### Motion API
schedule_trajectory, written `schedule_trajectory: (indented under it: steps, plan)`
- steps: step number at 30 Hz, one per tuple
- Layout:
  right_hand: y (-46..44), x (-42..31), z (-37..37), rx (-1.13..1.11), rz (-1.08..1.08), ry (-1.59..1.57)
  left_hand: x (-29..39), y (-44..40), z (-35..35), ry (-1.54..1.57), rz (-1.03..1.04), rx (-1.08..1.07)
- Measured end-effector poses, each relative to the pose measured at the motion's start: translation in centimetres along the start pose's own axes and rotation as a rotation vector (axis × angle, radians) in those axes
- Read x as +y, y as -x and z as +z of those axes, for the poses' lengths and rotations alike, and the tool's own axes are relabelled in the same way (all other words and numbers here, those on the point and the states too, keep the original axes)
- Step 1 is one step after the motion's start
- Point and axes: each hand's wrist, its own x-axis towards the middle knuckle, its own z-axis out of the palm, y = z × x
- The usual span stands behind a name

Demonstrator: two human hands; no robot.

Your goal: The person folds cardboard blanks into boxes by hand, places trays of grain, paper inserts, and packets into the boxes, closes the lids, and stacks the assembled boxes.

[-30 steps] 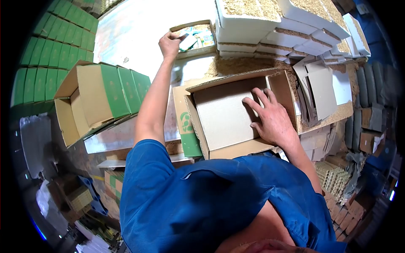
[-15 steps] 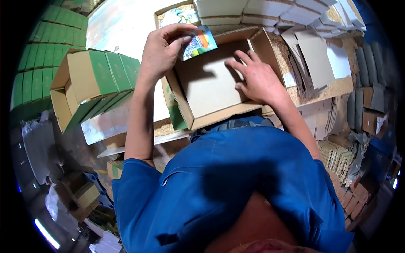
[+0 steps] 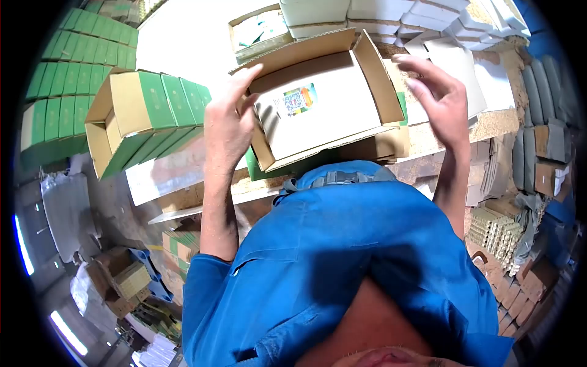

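Note:
An open cardboard box with raised flaps and green outer sides stands in front of me. On its pale bottom lies a small colourful printed card. My left hand is at the box's left side, with finger and thumb apart and nothing held; whether it touches the wall I cannot tell. Beyond the right flap, my right hand is raised, empty, its fingers curved and spread from the thumb.
A smaller box holding printed cards stands behind the open box. Green cartons stand at left, with more stacked behind them. White stacks line the back. Flat cardboard sheets lie at right on the worktable.
The card has left my left hand and now lies in the box. My left hand has moved down to the box's left side. My right hand has moved out past the right flap.

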Motion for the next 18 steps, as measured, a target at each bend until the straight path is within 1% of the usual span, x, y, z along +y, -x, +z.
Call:
schedule_trajectory:
  steps: [1,2,3,5,6,7,8,9,10,11,13,14,15,16,17,18]
  plan:
    - [-0.6,2.2,-0.7,0.053,0.065,-0.026,-1.3,0.7,0.0,-0.009,-0.013,0.043]
    - [-1.1,4.5,-0.8,0.059,0.152,-0.116,-1.8,1.1,0.1,-0.128,0.059,0.157]
    - [-1.5,7.0,-0.7,-0.003,0.243,-0.103,-2.7,1.1,0.3,-0.127,0.061,0.161]
    - [-1.1,9.5,1.6,-0.045,0.237,-0.251,-5.8,1.6,1.0,0.423,-0.172,0.375]
    - [-0.9,10.3,2.4,-0.082,0.36,-0.453,-7.8,2.1,1.3,0.656,-0.335,0.31]
    - [-0.5,11.3,3.2,-0.117,0.484,-0.654,-9.4,2.9,2.2,0.898,-0.424,0.191]
    - [-0.4,13.9,4.6,-0.132,0.604,-0.697,-9.6,4.5,3.6,0.872,-0.496,0.113]
    - [-0.2,12.7,6.0,-0.036,0.57,-0.725,-9.3,5.2,4.9,0.889,-0.54,0.072]
    - [-0.5,12.6,6.4,-0.143,0.5,-0.503,-8.8,5.9,6.2,0.903,-0.585,0.031]
    - [-0.9,12.5,6.9,-0.247,0.425,-0.281,-8.9,5.8,6.7,0.877,-0.549,0.051]
    - [-1.5,11.2,9.0,-0.257,0.344,0.105,-8.8,5.6,7.6,0.823,-0.479,0.09]
    - [-1.9,10.2,9.3,-0.25,0.401,-0.101,-9.0,5.3,7.8,0.675,-0.457,0.059]
    - [-2.1,10.5,9.4,-0.255,0.398,-0.088,-8.9,4.8,7.7,0.529,-0.429,0.038]
    - [-2.3,10.9,9.7,-0.227,0.396,-0.084,-8.5,4.7,7.9,0.197,-0.31,0.09]
    - [-2.4,11.2,10.0,-0.202,0.396,-0.083,-8.1,4.6,7.9,0.177,-0.326,0.095]
    - [-2.2,9.8,9.9,-0.22,0.407,-0.119,-7.8,4.8,7.4,0.265,-0.364,0.073]
